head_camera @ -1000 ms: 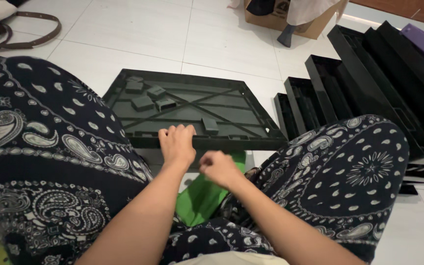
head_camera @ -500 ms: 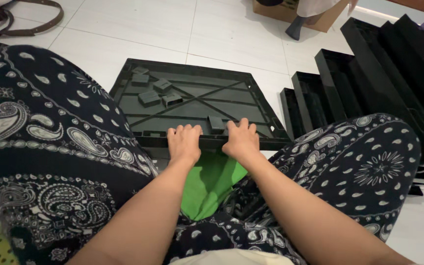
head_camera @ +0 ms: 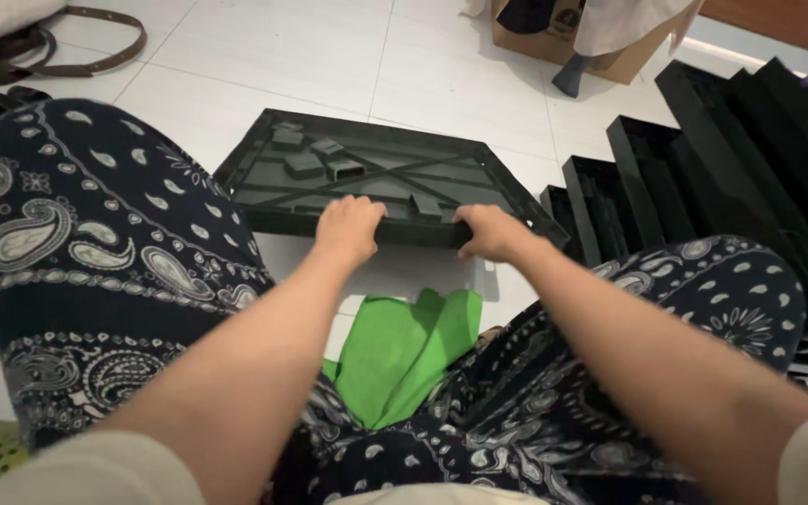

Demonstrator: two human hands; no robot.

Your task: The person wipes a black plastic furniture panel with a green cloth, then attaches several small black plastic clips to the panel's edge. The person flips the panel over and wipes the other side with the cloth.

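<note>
Both hands grip near rim of black tray [head_camera: 264, 168] — left hand [head_camera: 348, 227], right hand [head_camera: 490, 231], fingers curled over edge; small blocks [head_camera: 315, 157] inside; green cloth [head_camera: 404, 351] on floor just below.

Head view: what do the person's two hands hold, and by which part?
Both the left hand and right hand grip the near rim of the dark tray.

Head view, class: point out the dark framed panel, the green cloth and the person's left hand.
dark framed panel [head_camera: 264, 173]: head view, on its left rim.
green cloth [head_camera: 395, 351]: head view, middle of the fabric between the legs.
left hand [head_camera: 348, 227]: head view, back of the hand gripping the panel's near edge.
</note>
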